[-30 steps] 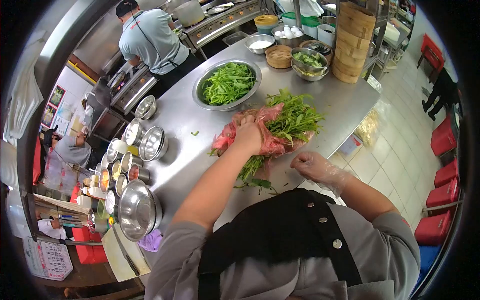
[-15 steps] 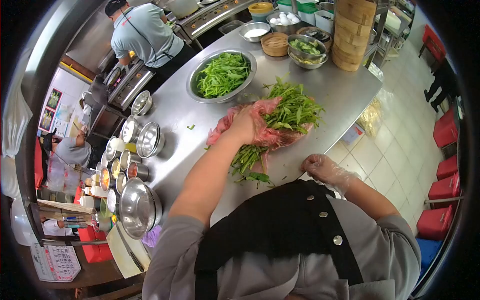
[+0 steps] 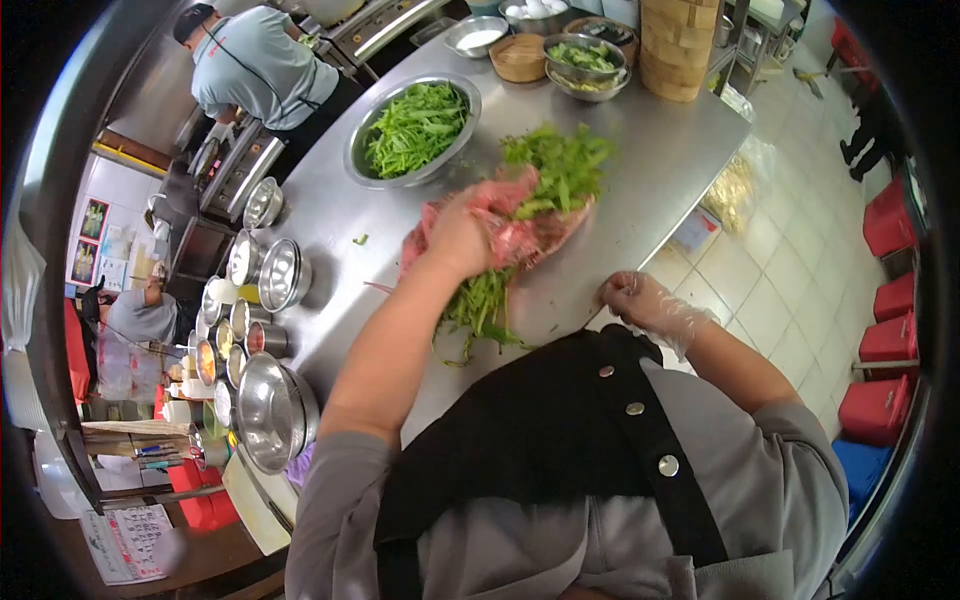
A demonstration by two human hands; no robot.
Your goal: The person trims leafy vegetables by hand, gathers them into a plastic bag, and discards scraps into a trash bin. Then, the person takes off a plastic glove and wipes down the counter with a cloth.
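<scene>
A pink plastic bag (image 3: pixel 515 238) with leafy greens (image 3: pixel 565 170) protruding is gripped on the worktop (image 3: pixel 385 215) by the left hand (image 3: pixel 462 235); the gloved right hand (image 3: pixel 645 302) is held closed beside the edge.

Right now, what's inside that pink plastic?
Leafy greens show at the far and near sides of the pink plastic; its middle, under the left hand, is covered.

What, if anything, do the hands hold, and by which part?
The left hand grips the pink plastic bag by its crumpled side, beside the leafy greens. Nothing shows in the curled right hand.
</scene>
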